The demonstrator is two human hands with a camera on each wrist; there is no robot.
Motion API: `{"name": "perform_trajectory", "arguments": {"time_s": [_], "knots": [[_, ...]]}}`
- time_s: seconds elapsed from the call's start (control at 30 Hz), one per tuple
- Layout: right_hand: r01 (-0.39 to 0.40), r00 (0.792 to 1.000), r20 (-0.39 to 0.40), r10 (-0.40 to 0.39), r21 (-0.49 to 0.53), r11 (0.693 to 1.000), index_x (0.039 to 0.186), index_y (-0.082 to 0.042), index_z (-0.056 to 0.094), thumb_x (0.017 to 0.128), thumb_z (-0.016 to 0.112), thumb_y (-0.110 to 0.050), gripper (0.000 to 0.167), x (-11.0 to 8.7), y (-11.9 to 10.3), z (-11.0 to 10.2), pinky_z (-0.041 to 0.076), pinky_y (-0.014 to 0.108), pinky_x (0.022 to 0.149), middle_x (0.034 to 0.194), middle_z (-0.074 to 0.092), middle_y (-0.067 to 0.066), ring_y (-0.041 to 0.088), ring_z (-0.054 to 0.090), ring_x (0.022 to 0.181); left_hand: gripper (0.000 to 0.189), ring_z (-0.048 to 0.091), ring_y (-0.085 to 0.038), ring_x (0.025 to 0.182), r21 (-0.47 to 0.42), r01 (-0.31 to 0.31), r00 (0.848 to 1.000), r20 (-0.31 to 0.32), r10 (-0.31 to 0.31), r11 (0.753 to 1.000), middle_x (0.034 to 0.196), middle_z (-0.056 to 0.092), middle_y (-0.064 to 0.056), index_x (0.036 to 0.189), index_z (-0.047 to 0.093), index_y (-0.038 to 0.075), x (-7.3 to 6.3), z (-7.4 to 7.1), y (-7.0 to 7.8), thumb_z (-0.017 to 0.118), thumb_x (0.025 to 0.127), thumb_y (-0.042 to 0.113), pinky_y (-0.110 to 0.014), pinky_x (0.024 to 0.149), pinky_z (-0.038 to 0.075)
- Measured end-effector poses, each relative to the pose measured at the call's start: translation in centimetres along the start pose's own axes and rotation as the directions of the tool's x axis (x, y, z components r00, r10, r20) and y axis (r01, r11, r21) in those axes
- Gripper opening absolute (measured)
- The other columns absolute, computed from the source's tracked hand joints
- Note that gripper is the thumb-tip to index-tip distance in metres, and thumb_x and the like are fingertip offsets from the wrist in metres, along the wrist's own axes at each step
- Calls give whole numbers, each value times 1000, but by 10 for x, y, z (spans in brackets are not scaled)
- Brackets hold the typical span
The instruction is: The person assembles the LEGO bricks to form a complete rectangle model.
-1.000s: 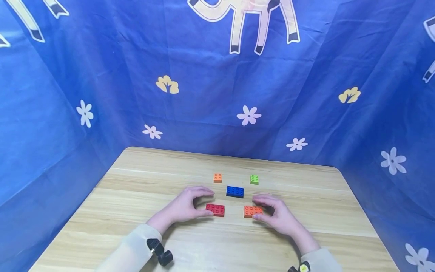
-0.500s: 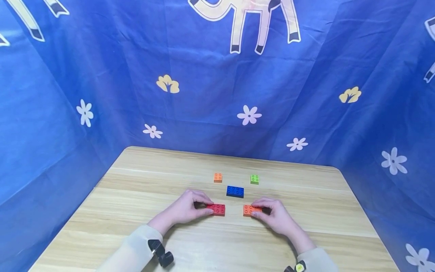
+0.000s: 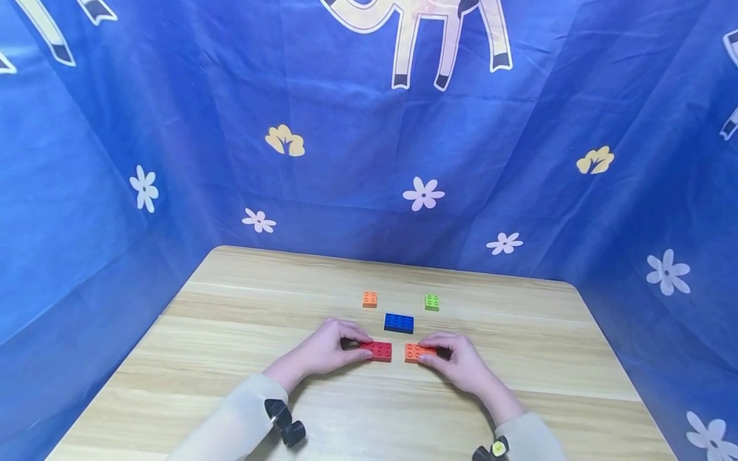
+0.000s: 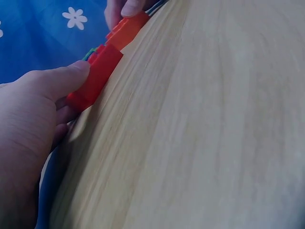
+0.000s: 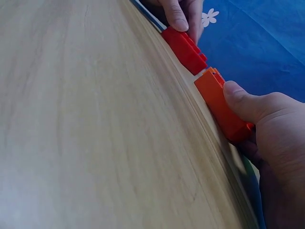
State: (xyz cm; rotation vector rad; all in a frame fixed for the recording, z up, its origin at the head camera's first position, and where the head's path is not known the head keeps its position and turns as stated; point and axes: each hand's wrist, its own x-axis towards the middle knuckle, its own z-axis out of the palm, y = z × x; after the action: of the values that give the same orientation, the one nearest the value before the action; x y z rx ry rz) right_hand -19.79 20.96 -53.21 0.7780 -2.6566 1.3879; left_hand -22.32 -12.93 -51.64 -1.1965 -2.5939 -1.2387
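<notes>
In the head view my left hand pinches the red brick by its left end, thumb in front and fingers behind. My right hand grips the large orange brick by its right end in the same way. A narrow gap separates the two bricks, which lie end to end, studs up. In the left wrist view the thumb presses the near side of the red brick. The right wrist view shows the thumb against the large orange brick; the fingers behind it are mostly hidden.
Just behind the held bricks lies a blue brick. Farther back are a small orange brick on the left and a small green brick on the right. A blue patterned cloth hangs around the wooden table.
Both hands have closed their fingers on the bricks. The red brick has slid right and the large orange brick left, so the gap between them has shrunk.
</notes>
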Motion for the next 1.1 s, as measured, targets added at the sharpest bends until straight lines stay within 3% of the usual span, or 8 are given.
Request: {"name": "perform_trajectory", "arguments": {"time_s": [0.4, 0.77, 0.93, 1.1], "knots": [[12, 1000, 0, -12, 32, 999, 114, -22, 82, 88, 88, -28, 27, 10, -8, 9, 51, 45, 107, 114, 75, -12, 15, 69, 112, 27, 71, -11, 103, -3, -17, 1000, 7, 17, 1000, 110, 77, 7, 113, 83, 14, 12, 7, 2, 85, 93, 31, -36, 96, 57], [-11, 999, 33, 9, 59, 998, 113, -23, 82, 89, 88, -29, 25, 13, -8, 11, 51, 41, 106, 113, 75, -15, 13, 69, 111, 27, 70, -11, 105, -55, 35, 999, -23, -36, 998, 110, 77, 9, 112, 83, 16, 8, 12, -2, 87, 91, 32, -36, 97, 56], [-27, 998, 56, 24, 38, 999, 118, -15, 81, 90, 87, -32, 33, 15, -10, 5, 53, 42, 105, 117, 76, -6, 17, 69, 113, 27, 70, -10, 105, -44, 39, 999, -30, -40, 998, 110, 77, 11, 112, 83, 17, 9, 14, -3, 87, 90, 32, -36, 98, 56], [-33, 998, 54, 27, 111, 993, 124, -3, 76, 91, 87, -25, 42, 23, -12, -6, 56, 41, 102, 119, 76, 8, 26, 72, 110, 28, 70, -8, 107, -39, 59, 998, -19, -59, 998, 111, 76, 13, 113, 83, 18, 8, 16, -4, 88, 90, 33, -35, 100, 55]]}}
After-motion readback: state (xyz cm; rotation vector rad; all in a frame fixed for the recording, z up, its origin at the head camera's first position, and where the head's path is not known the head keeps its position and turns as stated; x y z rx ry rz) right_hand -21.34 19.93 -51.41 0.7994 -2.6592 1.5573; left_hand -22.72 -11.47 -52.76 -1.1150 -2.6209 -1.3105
